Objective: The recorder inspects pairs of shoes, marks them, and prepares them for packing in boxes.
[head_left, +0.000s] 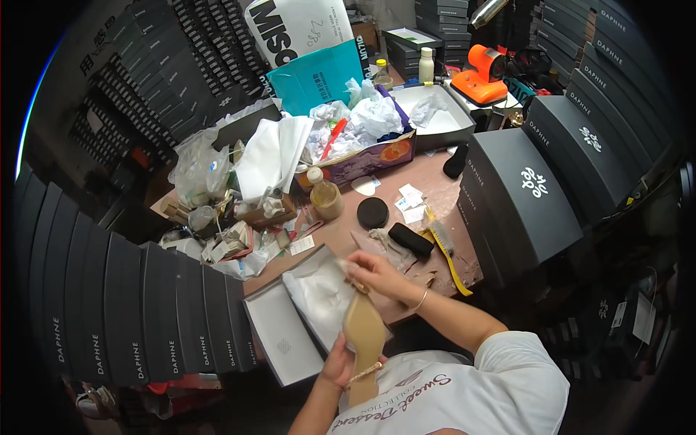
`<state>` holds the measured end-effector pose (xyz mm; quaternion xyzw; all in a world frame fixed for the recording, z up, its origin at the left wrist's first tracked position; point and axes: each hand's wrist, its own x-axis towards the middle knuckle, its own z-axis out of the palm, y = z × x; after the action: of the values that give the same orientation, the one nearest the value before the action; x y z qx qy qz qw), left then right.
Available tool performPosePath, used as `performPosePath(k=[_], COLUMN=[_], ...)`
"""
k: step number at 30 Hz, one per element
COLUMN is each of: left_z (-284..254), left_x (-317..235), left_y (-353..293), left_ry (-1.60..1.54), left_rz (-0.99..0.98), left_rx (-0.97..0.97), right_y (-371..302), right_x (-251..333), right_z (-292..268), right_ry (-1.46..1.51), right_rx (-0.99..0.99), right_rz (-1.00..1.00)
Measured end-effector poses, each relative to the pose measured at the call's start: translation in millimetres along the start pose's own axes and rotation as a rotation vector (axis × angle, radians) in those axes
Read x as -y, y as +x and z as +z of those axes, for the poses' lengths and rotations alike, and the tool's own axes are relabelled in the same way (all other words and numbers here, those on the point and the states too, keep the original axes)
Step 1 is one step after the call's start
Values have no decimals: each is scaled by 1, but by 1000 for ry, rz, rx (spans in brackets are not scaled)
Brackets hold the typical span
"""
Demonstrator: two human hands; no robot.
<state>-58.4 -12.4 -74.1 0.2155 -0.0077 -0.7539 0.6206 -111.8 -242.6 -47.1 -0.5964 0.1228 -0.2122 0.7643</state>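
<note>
A tan-soled sandal (pixel 364 328) hangs over the front of the workbench, its flat sole showing and a thin decorated strap near its lower end. My left hand (pixel 336 365) is closed around the sandal's left side. At its upper end, my right hand (pixel 374 275) has its fingers pinched together. Something small and pale shows at those fingertips, too blurred to name. Just left of the sandal, an open shoebox (pixel 286 284) lined with white tissue paper (pixel 319 293) sits partly under it. A pale lid or tray (pixel 281 335) lies beside the box.
Grey shoeboxes stand in a row (pixel 156 312) at the left and a stack (pixel 533 196) at the right. A yellow-handled brush (pixel 448 254), a black round tin (pixel 373 212), a black pad (pixel 411 241) and a glue bottle (pixel 325 196) lie beyond my hands. Behind is a paper-filled carton (pixel 388 156).
</note>
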Motion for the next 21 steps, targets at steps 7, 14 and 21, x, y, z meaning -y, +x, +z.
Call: performPosePath(k=[7,14,21], left_z=[29,34,25], left_x=[-8,2,-9], left_y=[9,2,-2], left_ry=[-39,-178,-208], left_rz=[216,316,423], left_rx=[-313,-185,-229], right_y=[-26,-17,6], right_x=[5,-8,-9], right_z=[58,29,21], right_ry=[371,1058,807], right_rx=[-84,-38,-56], right_rz=[141,238,242])
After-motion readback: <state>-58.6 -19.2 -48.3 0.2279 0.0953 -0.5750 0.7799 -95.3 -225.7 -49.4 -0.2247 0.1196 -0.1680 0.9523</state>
